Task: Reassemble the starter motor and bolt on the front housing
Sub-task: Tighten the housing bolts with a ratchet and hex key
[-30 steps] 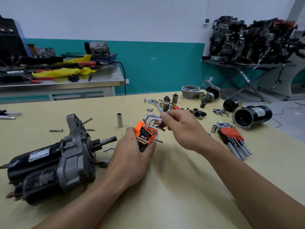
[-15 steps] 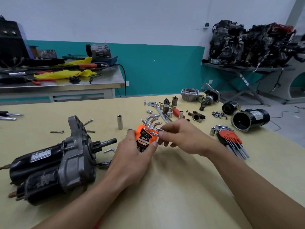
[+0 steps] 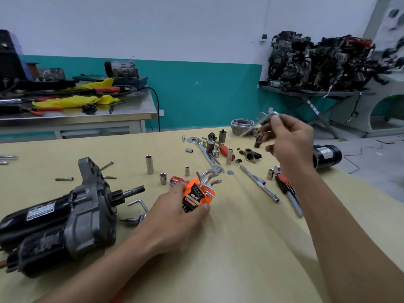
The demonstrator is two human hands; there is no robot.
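The starter motor [image 3: 54, 217], black body with a grey front housing [image 3: 87, 206], lies on its side at the table's left. My left hand [image 3: 172, 217] grips an orange holder of hex keys [image 3: 196, 194] just right of the motor's shaft. My right hand [image 3: 288, 141] is raised above the table's far right side, pinching one silver hex key [image 3: 262, 122] that is blurred. Loose bolts [image 3: 63, 178] lie behind the motor.
Sockets [image 3: 149, 164], a ratchet wrench [image 3: 207, 154], an extension bar [image 3: 255, 180], a red hex key set [image 3: 284, 185] and small motor parts [image 3: 250, 155] are scattered across the yellow table [image 3: 229, 248]. A black motor casing [image 3: 325, 156] sits far right. A loose hex key [image 3: 137, 203] lies by the shaft.
My right hand has pulled one hex key out of the orange holder and lifted it up and to the right. My left hand stays on the holder.
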